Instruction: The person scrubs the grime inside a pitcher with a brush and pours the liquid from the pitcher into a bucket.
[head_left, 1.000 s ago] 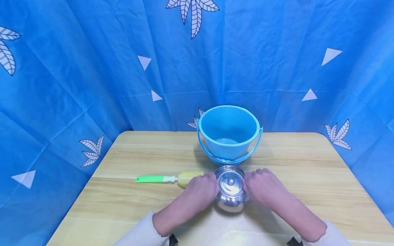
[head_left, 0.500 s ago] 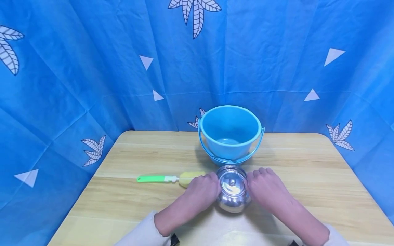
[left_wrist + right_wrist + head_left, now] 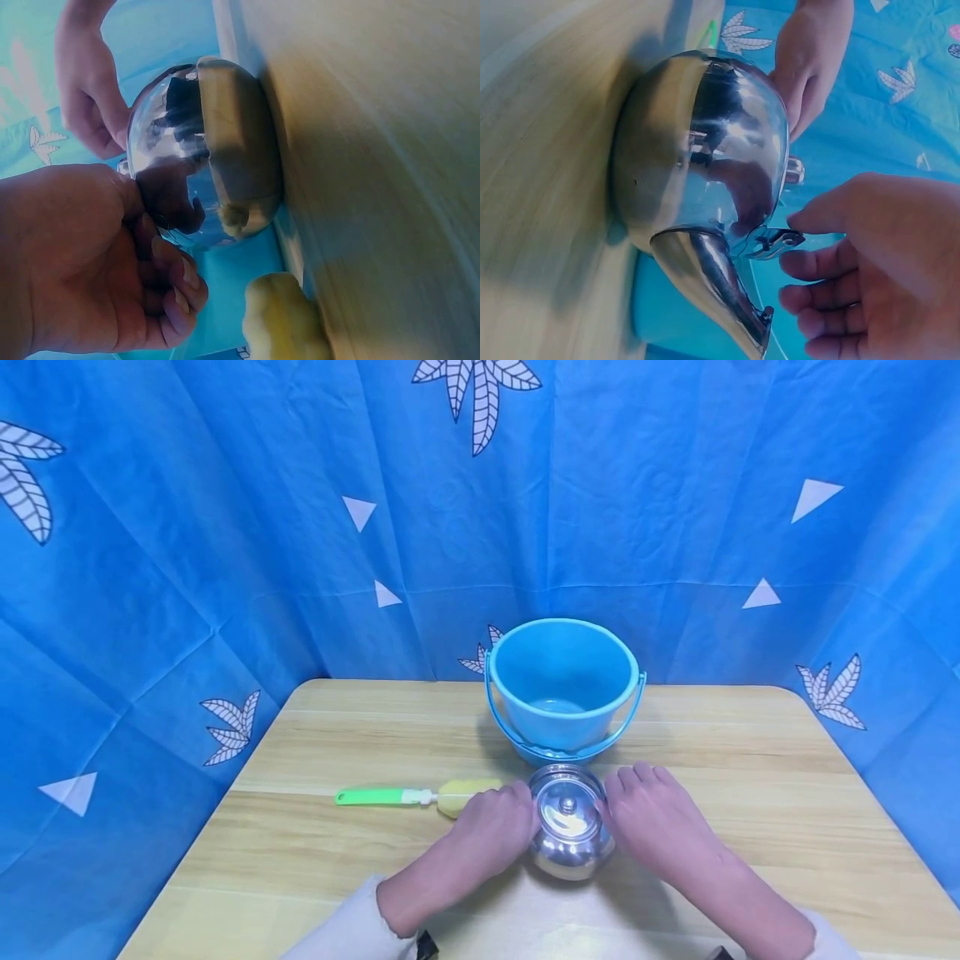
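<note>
A shiny stainless steel kettle (image 3: 567, 852) with a round knobbed lid (image 3: 566, 810) stands upright on the table. My left hand (image 3: 491, 831) grips the kettle's left side near the rim; in the left wrist view its fingers are curled and the thumb meets the metal, the exact hold hidden. On the opposite side my right hand (image 3: 660, 818) has thumb and index finger at a small metal lug (image 3: 780, 240) on the kettle's rim, the other fingers loosely bent. The curved spout (image 3: 712, 281) shows below that lug in the right wrist view; in the head view the right hand hides it.
Just behind the kettle stands a light blue bucket (image 3: 562, 727) with its handle (image 3: 630, 727) hanging down at the front. Left of the kettle lies a yellow sponge brush (image 3: 453, 797) with a green handle (image 3: 369, 797). A blue curtain (image 3: 600, 510) surrounds the wooden table (image 3: 322, 852).
The right hand has shifted very slightly to the right. The kettle and the left hand keep their places; the whole view has drifted a little.
</note>
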Available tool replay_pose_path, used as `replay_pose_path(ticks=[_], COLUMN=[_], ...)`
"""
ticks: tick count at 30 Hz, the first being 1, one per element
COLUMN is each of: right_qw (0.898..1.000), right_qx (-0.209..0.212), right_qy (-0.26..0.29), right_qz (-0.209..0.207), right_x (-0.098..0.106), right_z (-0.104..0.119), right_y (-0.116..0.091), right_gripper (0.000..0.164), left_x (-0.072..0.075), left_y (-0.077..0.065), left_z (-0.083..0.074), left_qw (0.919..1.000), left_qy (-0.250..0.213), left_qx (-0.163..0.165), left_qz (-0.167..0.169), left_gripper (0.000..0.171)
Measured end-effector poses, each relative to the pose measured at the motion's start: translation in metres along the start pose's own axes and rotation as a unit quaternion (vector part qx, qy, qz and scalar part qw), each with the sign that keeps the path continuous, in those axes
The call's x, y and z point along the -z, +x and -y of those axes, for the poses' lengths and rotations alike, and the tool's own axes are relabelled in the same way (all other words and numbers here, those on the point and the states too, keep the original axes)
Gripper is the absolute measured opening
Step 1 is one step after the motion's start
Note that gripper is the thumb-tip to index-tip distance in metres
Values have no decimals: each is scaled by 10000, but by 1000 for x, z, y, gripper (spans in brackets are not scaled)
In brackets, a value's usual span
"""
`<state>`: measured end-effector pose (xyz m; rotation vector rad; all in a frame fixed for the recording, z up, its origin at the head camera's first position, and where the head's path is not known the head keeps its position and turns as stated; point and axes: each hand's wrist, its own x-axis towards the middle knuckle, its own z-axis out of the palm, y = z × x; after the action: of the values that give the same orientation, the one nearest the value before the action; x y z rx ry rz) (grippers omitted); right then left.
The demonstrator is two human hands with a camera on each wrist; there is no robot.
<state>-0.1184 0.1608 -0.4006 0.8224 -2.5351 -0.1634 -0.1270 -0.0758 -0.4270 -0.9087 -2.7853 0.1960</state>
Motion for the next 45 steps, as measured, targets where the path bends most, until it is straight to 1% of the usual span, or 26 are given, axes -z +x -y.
replay_pose_path(ticks=[5, 12, 14, 19, 21, 27, 33, 38, 42, 45], right_qw=[9989, 9975, 9969, 9944, 9937, 9931, 9935, 9924, 9896, 9874], right_qx=[189, 285, 303, 335, 326, 274, 339, 383, 427, 474], right_qy=[92, 338, 435, 745, 840, 1004, 1020, 1103, 1296, 1432], right_qz=[-430, -549, -586, -672, -663, -541, -385, -387, -446, -485], right_x=[-2, -3, -4, -4, -4, -4, -4, -6, -9, -11], right_z=[-1, -2, -1, 0, 1, 3, 5, 6, 5, 5], right_y=[1, 5, 6, 7, 7, 8, 9, 10, 11, 12], right_gripper=[28, 23, 21, 23, 26, 30, 35, 37, 35, 34], left_x=[-1, -3, -2, -2, -2, -3, -3, -1, -1, -1], left_y=[0, 0, 0, -1, -1, 0, -1, -1, -1, -1], left_z=[0, 2, 2, 2, 1, 2, 3, 4, 5, 4], left_qw=[10000, 9989, 9990, 9998, 9998, 9997, 9997, 9997, 9993, 9990], left_qy=[13, 327, 295, -81, -109, -12, -84, -245, -351, -411], left_qx=[-20, -288, -290, -89, -60, -131, -140, -29, 54, 78], left_qz=[-29, -190, -197, -163, -174, -220, -202, -44, 103, 134], left_gripper=[32, 33, 33, 33, 33, 32, 31, 31, 31, 31])
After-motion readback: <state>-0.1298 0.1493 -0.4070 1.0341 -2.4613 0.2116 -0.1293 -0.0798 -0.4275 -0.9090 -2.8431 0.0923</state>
